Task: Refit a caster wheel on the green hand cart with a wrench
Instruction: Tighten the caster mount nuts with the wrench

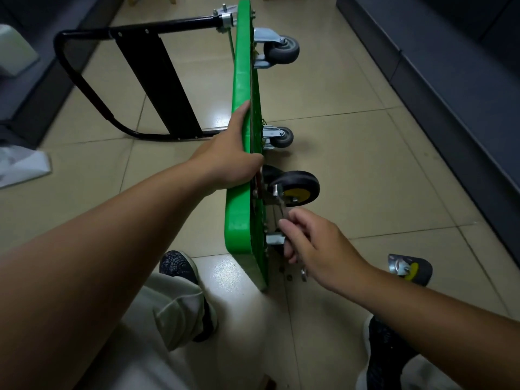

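Note:
The green hand cart (242, 88) stands on its long edge on the tiled floor, wheels facing right, black handle (92, 80) folded out to the left. My left hand (233, 156) grips the cart's upper edge, thumb on the underside. A black caster with a yellow hub (298, 187) sits against the underside just below that hand. My right hand (309, 243) holds a thin metal wrench (281, 209) that reaches up to the caster's bracket. Another metal bracket (274, 239) on the cart is partly hidden behind my right fingers.
Two grey casters (282, 49) (281, 136) are fixed farther along the cart. A loose black-and-yellow caster (410, 270) lies on the floor at right. Small nuts and washers (295, 273) lie by the cart's near corner. My shoes (180, 266) flank it. Dark cabinets (450, 80) line the right side.

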A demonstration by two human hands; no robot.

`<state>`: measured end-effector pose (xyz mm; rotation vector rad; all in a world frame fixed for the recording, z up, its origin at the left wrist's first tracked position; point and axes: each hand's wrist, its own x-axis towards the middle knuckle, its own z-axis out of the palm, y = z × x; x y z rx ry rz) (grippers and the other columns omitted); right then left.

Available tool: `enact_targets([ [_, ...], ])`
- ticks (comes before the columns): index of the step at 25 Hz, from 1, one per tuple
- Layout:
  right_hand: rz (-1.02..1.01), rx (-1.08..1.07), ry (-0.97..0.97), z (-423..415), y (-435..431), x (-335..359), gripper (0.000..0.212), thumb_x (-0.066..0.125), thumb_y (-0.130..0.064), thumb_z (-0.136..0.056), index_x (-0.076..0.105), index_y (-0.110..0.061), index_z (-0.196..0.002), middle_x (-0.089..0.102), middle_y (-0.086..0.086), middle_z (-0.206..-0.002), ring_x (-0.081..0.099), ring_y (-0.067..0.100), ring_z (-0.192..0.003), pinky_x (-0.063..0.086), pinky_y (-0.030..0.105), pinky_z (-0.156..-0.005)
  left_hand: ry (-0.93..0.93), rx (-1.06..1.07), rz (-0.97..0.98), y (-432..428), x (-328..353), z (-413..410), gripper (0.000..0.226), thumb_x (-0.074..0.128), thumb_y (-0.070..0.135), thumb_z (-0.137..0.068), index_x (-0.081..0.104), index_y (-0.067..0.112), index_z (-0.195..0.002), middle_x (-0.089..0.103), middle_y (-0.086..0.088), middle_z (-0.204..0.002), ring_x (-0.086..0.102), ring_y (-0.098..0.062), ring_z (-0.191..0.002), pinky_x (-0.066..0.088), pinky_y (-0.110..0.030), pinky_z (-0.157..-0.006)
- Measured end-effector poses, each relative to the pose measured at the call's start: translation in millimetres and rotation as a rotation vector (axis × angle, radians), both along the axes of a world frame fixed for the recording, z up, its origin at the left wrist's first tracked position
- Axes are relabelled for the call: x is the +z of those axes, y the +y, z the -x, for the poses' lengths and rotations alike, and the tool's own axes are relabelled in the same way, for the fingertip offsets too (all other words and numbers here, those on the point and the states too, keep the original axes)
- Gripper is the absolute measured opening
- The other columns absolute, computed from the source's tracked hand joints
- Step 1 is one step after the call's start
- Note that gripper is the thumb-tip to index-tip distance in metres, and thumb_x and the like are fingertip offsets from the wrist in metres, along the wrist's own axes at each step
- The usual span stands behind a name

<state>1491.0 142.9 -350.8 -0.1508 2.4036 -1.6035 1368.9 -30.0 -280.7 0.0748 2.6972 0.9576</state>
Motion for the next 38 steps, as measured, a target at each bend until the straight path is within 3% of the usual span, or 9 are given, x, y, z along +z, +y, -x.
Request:
enact_targets([
  [3, -0.091, 0.024, 0.084, 13.4, 5.9, -21.7, 0.014, 0.052, -0.029, -0.102, 0.052, -0.033, -0.089, 0.063, 0.001, -0.07, 0.063, 0.007, -0.062, 0.046, 0.013, -0.059, 0.004, 0.002, 0.014, 3.3, -0.8, 0.5, 0.099, 0.062, 0.018, -0.089, -0.003, 0.058, -0.153, 0.054, -0.007, -0.138, 0.071, -0.026, -0.089, 0.062, -0.044, -0.081],
  [8, -0.075, 0.131, 0.123, 25.4, 0.2, -38.9, 0.009, 0.05, -0.028, -0.103, 0.053, -0.026, -0.095, 0.061, -0.003, -0.076, 0.065, 0.005, -0.066, 0.047, 0.014, -0.06, 0.015, 0.014, 0.026, 2.2, -1.3, 1.9, 0.099, 0.063, 0.018, -0.089, -0.002, 0.057, -0.153, 0.055, -0.005, -0.127, 0.07, -0.026, -0.088, 0.062, -0.045, -0.08],
  [14, -0.09, 0.146, 0.203, 34.7, -9.3, -45.9, 0.027, 0.045, -0.048, -0.1, 0.056, -0.024, -0.106, 0.065, 0.001, -0.085, 0.065, 0.018, -0.078, 0.053, 0.044, -0.071, 0.021, 0.018, 0.022, 1.8, -3.3, 2.3, 0.097, 0.061, 0.022, -0.085, 0.001, 0.061, -0.15, 0.056, -0.006, -0.125, 0.071, -0.028, -0.089, 0.061, -0.046, -0.081],
  [19, -0.061, 0.181, 0.191, 38.2, -5.9, -38.7, 0.014, 0.053, -0.034, -0.102, 0.052, -0.025, -0.091, 0.061, 0.0, -0.075, 0.062, 0.015, -0.068, 0.053, 0.04, -0.064, 0.017, 0.031, 0.028, 1.3, -3.2, 2.3, 0.096, 0.061, 0.02, -0.087, 0.001, 0.061, -0.15, 0.056, -0.008, -0.121, 0.071, -0.029, -0.086, 0.062, -0.047, -0.079],
  [23, 0.026, 0.167, -0.005, 26.3, -16.2, -23.6, 0.026, 0.051, -0.032, -0.103, 0.049, -0.026, -0.078, 0.063, 0.002, -0.062, 0.067, 0.017, -0.054, 0.054, 0.04, -0.055, 0.003, 0.031, 0.035, 2.6, -1.7, 1.9, 0.097, 0.059, 0.023, -0.083, -0.001, 0.062, -0.149, 0.057, -0.01, -0.126, 0.071, -0.031, -0.087, 0.061, -0.047, -0.08],
  [28, 0.357, 0.056, -0.403, 11.1, -31.2, 16.6, 0.032, 0.044, -0.035, -0.106, 0.053, -0.011, -0.087, 0.057, 0.01, -0.061, 0.06, 0.022, -0.046, 0.047, 0.022, -0.043, 0.009, 0.036, 0.036, 2.8, -0.5, 0.0, 0.098, 0.059, 0.026, -0.081, -0.001, 0.062, -0.148, 0.057, -0.012, -0.134, 0.07, -0.031, -0.09, 0.061, -0.047, -0.083],
  [33, 0.494, -0.023, -0.62, 12.3, -35.0, 46.2, 0.037, 0.048, -0.042, -0.104, 0.051, -0.012, -0.081, 0.051, -0.001, -0.051, 0.051, 0.014, -0.04, 0.049, 0.024, -0.044, 0.034, 0.038, 0.063, 2.9, 0.1, -0.2, 0.096, 0.06, 0.023, -0.086, -0.002, 0.057, -0.152, 0.058, -0.01, -0.134, 0.068, -0.03, -0.094, 0.059, -0.045, -0.088],
  [35, 0.464, -0.036, -0.561, 5.4, -33.8, 42.7, 0.038, 0.047, -0.04, -0.104, 0.051, -0.012, -0.08, 0.047, -0.001, -0.05, 0.046, 0.015, -0.039, 0.045, 0.024, -0.044, 0.026, 0.028, 0.043, 2.5, -0.7, -0.5, 0.097, 0.061, 0.022, -0.087, -0.002, 0.058, -0.152, 0.058, -0.009, -0.134, 0.068, -0.029, -0.093, 0.06, -0.045, -0.086],
  [38, 0.196, -0.12, -0.164, -14.8, -30.8, 10.0, 0.038, 0.045, -0.041, -0.104, 0.057, -0.016, -0.078, 0.047, -0.006, -0.051, 0.045, 0.012, -0.046, 0.039, 0.033, -0.052, 0.006, 0.013, -0.001, -0.2, -0.9, 0.8, 0.098, 0.061, 0.021, -0.088, -0.003, 0.06, -0.15, 0.056, -0.009, -0.136, 0.07, -0.027, -0.092, 0.061, -0.045, -0.083],
])
